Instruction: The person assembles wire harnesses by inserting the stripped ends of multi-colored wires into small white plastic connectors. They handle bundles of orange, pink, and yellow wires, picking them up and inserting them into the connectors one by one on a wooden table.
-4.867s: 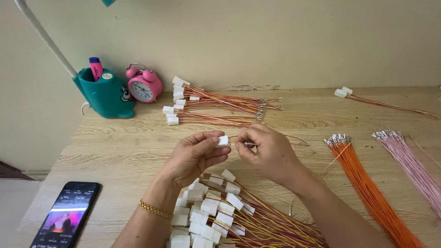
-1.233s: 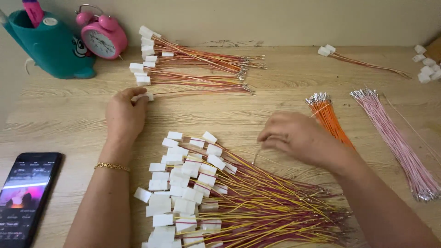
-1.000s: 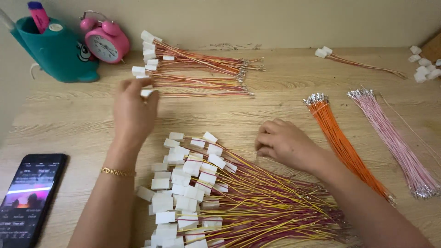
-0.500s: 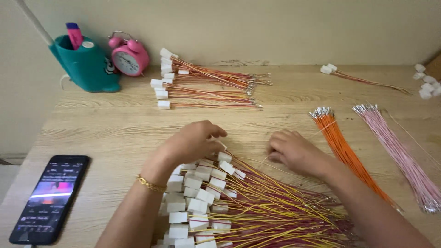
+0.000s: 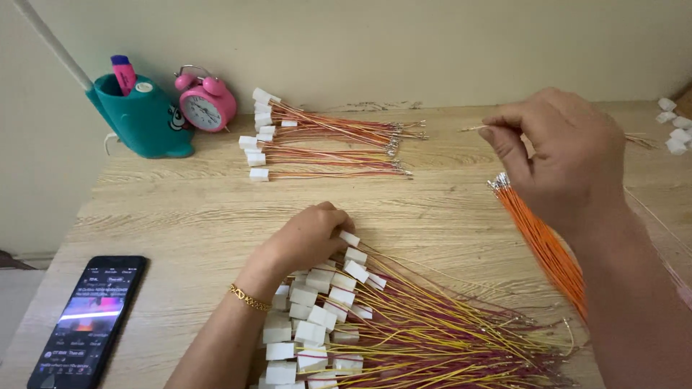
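My left hand (image 5: 306,238) rests curled on the top of a pile of white connectors with yellow and red wires (image 5: 404,331). Its fingers close on one white connector (image 5: 350,238) at the pile's upper edge, and the fingertips are hidden. A gold bracelet sits on that wrist. My right hand (image 5: 562,151) is raised above the table at the right, pinching a thin wire (image 5: 472,129) whose metal tip points left. Just below that hand lies a bundle of orange wires (image 5: 540,245).
Bundles of orange-wired white connectors (image 5: 324,144) lie at the back middle. A pink alarm clock (image 5: 207,103) and a teal pen holder (image 5: 140,119) stand at the back left. A lit phone (image 5: 90,317) lies front left. Loose white connectors (image 5: 674,130) sit far right.
My left hand came back from the far bundles to the top of the connector pile. My right hand left the pile and rose to the right, now pinching a thin wire.
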